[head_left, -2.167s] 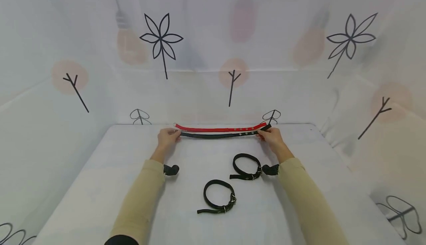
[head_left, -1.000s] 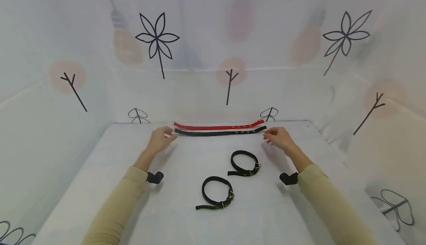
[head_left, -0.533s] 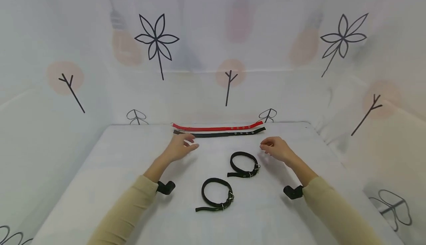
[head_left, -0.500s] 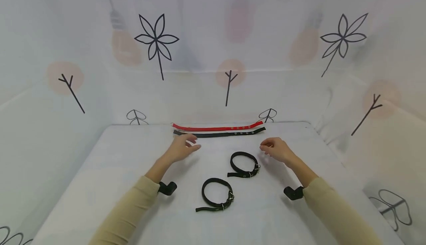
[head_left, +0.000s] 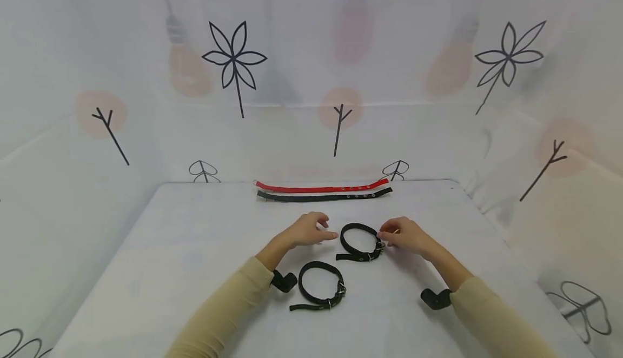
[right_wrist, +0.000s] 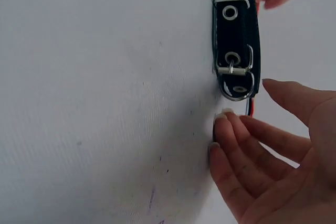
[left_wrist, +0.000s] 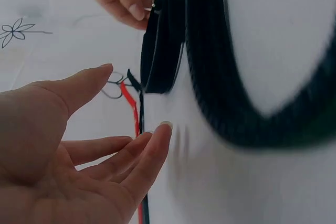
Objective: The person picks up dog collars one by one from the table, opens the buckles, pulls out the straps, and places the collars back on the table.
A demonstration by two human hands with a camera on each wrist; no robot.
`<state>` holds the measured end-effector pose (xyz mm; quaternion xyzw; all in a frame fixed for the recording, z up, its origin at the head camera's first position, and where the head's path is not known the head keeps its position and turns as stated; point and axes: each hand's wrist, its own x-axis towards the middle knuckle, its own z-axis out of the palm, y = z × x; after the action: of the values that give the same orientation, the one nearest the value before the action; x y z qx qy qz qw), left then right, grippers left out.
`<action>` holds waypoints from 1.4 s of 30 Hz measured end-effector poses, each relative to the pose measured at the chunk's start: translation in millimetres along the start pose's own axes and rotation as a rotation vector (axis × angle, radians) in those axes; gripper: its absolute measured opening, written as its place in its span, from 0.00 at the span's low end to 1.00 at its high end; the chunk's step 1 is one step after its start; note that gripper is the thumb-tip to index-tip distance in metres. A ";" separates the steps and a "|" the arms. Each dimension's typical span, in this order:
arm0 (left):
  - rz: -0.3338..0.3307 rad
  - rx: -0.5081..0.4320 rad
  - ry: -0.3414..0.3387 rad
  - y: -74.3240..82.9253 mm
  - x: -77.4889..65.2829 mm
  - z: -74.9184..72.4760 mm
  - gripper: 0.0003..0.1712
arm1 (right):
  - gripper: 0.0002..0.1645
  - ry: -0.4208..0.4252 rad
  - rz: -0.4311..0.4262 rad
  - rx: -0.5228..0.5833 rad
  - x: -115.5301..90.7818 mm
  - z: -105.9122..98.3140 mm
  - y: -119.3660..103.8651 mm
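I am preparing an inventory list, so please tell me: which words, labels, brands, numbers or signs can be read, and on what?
None can be read.
Two black looped straps with silver metal buckles: no legible text.
Straight red strap, straight black strap: no legible text.
White cloth backdrop: plant and bulb drawings.

A pale backdrop (head_left: 292,141) rises behind the white worktop (head_left: 170,250) and along both its sides. Above the worktop's far edge it bears printed black flowers (head_left: 233,58), twigs (head_left: 338,131) and peach bulbs (head_left: 190,71).
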<state>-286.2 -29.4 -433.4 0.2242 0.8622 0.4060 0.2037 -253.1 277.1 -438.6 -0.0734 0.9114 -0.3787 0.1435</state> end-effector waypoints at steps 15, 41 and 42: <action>-0.068 -0.075 -0.011 14.5 26.5 24.0 0.29 | 0.17 0.039 0.036 0.006 -7.9 9.9 -11.2; -0.040 -0.561 -0.009 1.2 13.9 2.5 0.24 | 0.16 0.125 -0.169 0.022 6.0 -5.2 -43.9; -0.033 -0.578 -0.003 0.2 12.7 1.6 0.24 | 0.17 0.125 -0.165 0.037 5.2 -5.5 -44.7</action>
<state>-295.6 -21.3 -436.3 0.1431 0.7140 0.6313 0.2669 -258.6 248.1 -404.2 -0.1218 0.9023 -0.4099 0.0558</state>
